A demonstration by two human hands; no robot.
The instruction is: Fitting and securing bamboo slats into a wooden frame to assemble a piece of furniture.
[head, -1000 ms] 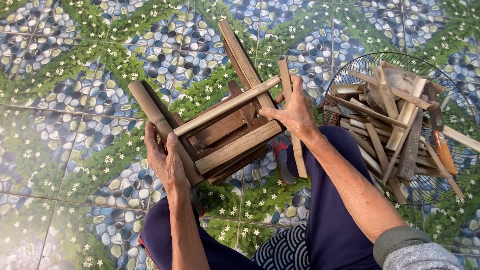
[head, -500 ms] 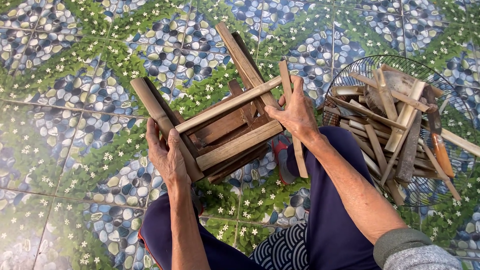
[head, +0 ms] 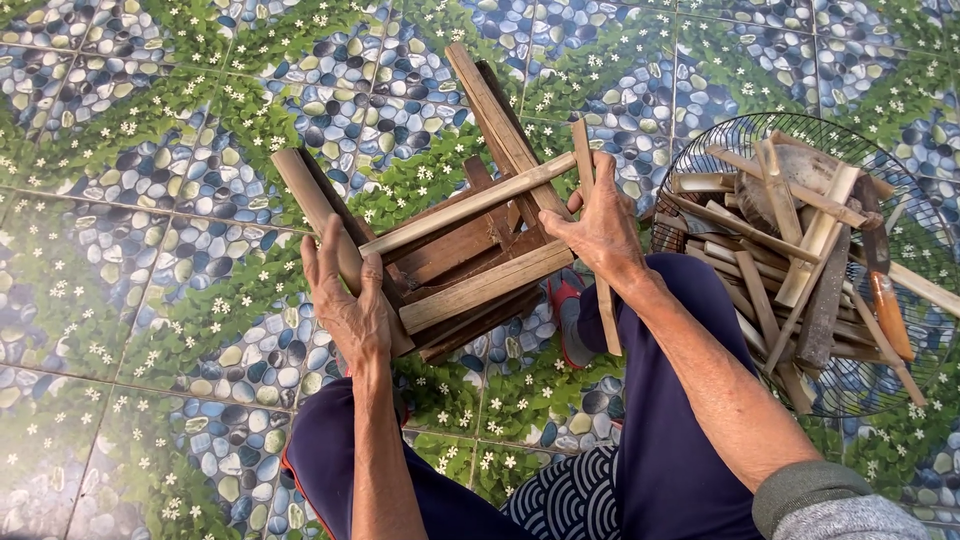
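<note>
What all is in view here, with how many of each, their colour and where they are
wooden stool frame: one, brown, centre, lying tilted over the floor
loose wooden slat: one, pale brown, by the frame's right side
wire fan guard: one, dark, right, on the floor
wood pieces: many, brown and grey, piled in the guard
knife: one, orange handle, on the pile
tiled floor: pebble and flower pattern
left hand: grips a frame leg
right hand: grips the frame and slat

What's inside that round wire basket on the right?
The wire basket holds a loose pile of wooden sticks and a tool with an orange handle lying on top. Whatever lies beneath the pile is covered.
</note>
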